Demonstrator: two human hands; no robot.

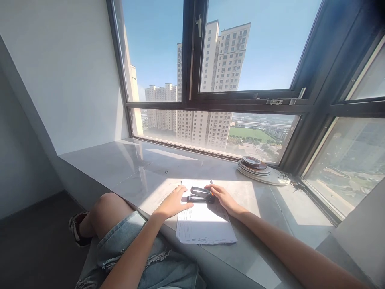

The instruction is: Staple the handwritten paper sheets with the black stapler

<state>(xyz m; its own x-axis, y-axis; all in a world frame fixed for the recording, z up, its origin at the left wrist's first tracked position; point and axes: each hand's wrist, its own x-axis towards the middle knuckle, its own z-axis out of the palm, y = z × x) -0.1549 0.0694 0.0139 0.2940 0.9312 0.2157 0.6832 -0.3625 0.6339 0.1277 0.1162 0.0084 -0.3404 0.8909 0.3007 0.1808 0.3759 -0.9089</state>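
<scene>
A black stapler (199,198) lies over a stack of white paper (206,228) with printed lines, its upper arm raised from its base toward the left. My right hand (222,197) closes on the stapler's right end, where a small orange spot shows by the fingers. At the stapler's left end, my left hand (172,204) rests on the paper, thumb and fingers apart. The left thumb tip is close to the stapler base; whether it touches I cannot tell.
A stack of round plate-like discs (254,166) stands by the window at the right of the marble-patterned sill (144,164). Two tiny dark pieces (166,172) lie behind the paper. My bent knee (110,204) is beside the sill's front edge.
</scene>
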